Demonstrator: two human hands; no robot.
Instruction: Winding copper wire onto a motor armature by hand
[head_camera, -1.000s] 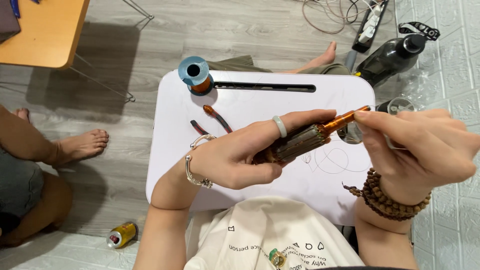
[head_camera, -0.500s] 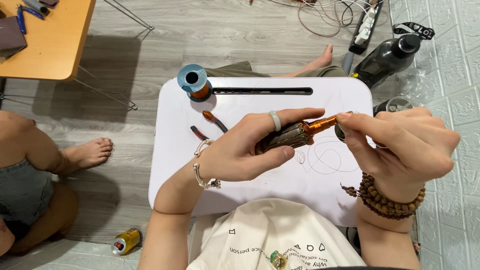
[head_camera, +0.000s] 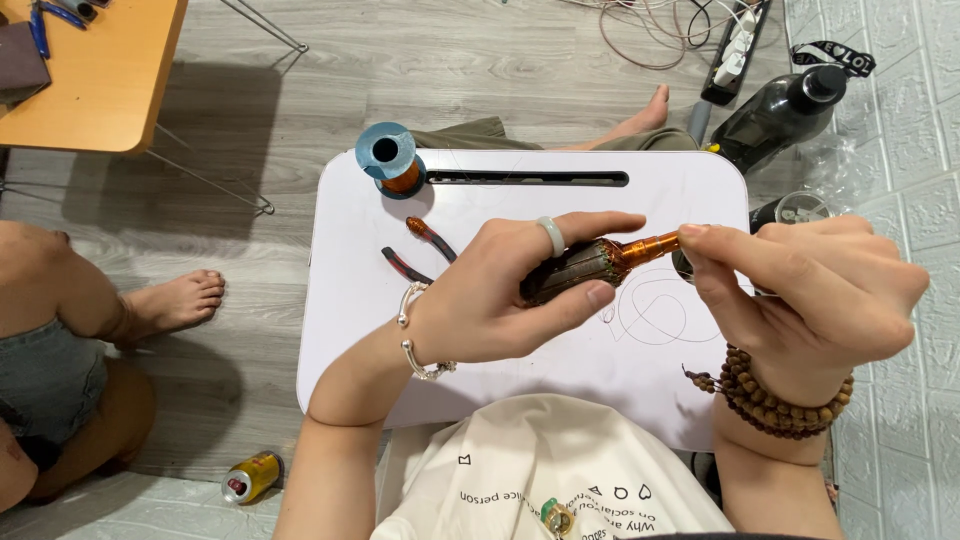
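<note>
Two hands on a small motor armature (head_camera: 580, 272) over our white lap desk (head_camera: 350, 300)
Left hand (head_camera: 490, 300) is wrapped tight round the wound core, right hand (head_camera: 800, 290) pinches the copper-coloured shaft end; looks dense and rigid, but the thin winding wire (head_camera: 650, 310) seems fragile, so we'd grip the core

White lap table (head_camera: 350, 300) (wire spool (head_camera: 388, 160), pliers (head_camera: 420, 250)).

On my lap table (head_camera: 520, 370), the wire spool (head_camera: 388, 158) sits at its far left corner; pliers (head_camera: 420, 250) lie nearer me, the can (head_camera: 250, 477) off its left edge.
</note>
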